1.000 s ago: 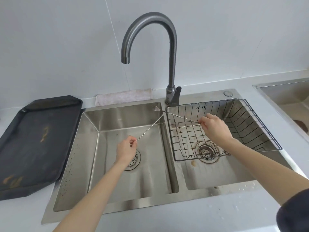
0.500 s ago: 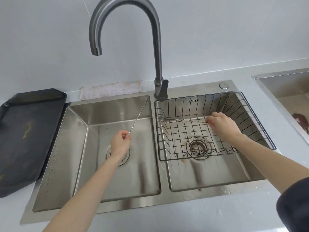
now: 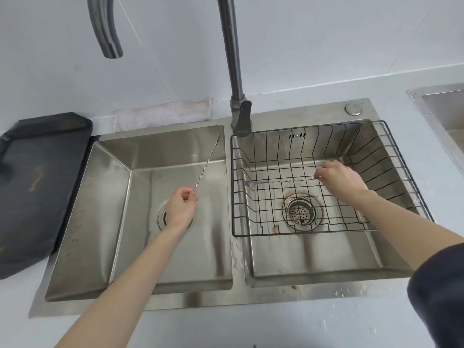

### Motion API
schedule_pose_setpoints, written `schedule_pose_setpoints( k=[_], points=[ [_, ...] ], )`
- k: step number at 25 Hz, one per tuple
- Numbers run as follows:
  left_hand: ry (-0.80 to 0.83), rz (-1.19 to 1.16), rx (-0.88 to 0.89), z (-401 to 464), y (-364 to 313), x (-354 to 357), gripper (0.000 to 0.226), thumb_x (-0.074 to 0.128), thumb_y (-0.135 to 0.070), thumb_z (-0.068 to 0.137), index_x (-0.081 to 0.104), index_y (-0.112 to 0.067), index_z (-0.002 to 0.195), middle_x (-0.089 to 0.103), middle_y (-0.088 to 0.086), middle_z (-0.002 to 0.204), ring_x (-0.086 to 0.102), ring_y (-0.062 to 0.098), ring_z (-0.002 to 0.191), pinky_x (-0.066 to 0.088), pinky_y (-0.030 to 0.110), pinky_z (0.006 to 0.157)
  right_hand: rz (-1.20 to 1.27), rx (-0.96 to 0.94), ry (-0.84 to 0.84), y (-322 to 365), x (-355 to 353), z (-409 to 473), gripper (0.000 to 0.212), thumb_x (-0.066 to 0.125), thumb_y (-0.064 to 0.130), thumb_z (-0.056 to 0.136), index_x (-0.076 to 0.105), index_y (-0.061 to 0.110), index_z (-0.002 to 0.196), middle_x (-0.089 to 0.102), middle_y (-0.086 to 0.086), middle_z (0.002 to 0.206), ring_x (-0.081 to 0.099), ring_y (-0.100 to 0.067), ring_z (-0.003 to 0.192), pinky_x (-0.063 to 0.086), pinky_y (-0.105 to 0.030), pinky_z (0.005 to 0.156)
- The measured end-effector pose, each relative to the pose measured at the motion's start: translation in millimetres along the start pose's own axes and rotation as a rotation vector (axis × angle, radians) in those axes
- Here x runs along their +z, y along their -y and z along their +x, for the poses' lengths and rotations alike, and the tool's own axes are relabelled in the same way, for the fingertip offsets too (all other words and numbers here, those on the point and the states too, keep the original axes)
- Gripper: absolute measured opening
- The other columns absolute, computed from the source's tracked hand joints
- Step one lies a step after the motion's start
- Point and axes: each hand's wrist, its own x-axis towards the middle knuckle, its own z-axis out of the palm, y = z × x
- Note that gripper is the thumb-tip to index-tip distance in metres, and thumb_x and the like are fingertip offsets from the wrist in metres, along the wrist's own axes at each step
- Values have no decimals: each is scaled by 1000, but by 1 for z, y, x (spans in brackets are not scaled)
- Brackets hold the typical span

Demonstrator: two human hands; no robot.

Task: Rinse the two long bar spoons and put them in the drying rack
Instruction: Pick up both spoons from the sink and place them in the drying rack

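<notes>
A stainless steel double sink (image 3: 236, 262) fills the view, its two basins split by a narrow central divider, with a tall gooseneck faucet (image 3: 234, 71) rising behind that divider and its spout hanging over the left basin. A black wire drying rack (image 3: 401, 156) sits inside the right basin, covering the rear part and leaving the front floor bare. A dark tray (image 3: 42, 182) lies on the counter just beside the sink's left edge, and a folded white cloth (image 3: 163, 114) rests against the wall behind the left basin. The left basin is open apart from its drain. The person's left hand (image 3: 179, 209) hovers above that drain, fingers pinched shut on the lower end of one twisted bar spoon (image 3: 207, 163), which slants up and away toward the basin's back right corner. The right hand (image 3: 342, 180) reaches into the rack, fingertips closed on the end of the second bar spoon (image 3: 281, 181), which lies nearly level across the rack's wire floor, pointing left from the hand.
</notes>
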Motion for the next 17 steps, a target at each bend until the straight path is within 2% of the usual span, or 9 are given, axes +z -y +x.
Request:
schedule_pose_setpoints(
  k=[6, 15, 17],
  points=[
    [-22, -37, -47, 7, 7, 3, 8, 45, -9, 90, 51, -14, 89, 59, 6, 89, 51, 22, 80, 37, 30, 74, 40, 3, 23, -2, 15, 15, 25, 46, 12, 94, 64, 10, 111, 58, -13, 112, 51, -33, 112, 47, -43, 79],
    [-16, -36, -58, 7, 8, 4, 7, 46, -10, 91, 51, -14, 90, 59, 2, 81, 51, 20, 80, 36, 27, 77, 74, -16, 33, -2, 13, 19, 23, 49, 11, 92, 66, 8, 107, 59, -13, 112, 53, -34, 110, 47, -42, 81],
    [-10, -35, -64, 7, 9, 3, 6, 46, -10, 90, 51, -14, 90, 60, 4, 85, 50, 21, 80, 36, 28, 76, 80, -11, 15, -2, 13, 18, 22, 49, 10, 92, 66, 8, 106, 58, -13, 111, 52, -34, 111, 47, -42, 79]
  ],
)
